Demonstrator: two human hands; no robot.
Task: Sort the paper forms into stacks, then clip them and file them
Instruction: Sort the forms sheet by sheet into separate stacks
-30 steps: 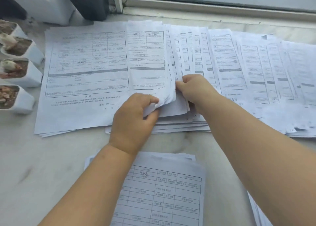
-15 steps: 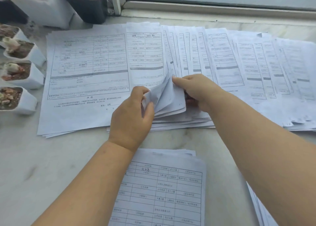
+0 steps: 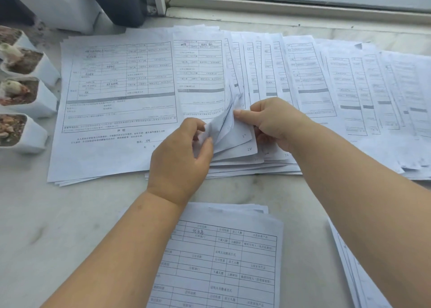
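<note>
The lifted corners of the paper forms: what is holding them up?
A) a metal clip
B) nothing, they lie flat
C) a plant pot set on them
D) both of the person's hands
D: the left hand pinches the raised corners of the fanned forms while the right hand grips the sheets just beside them.

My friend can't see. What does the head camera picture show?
Two hands lift the corners of fanned-out paper forms on a pale table: the left hand pinches a corner, and the right hand holds the next sheets.
</note>
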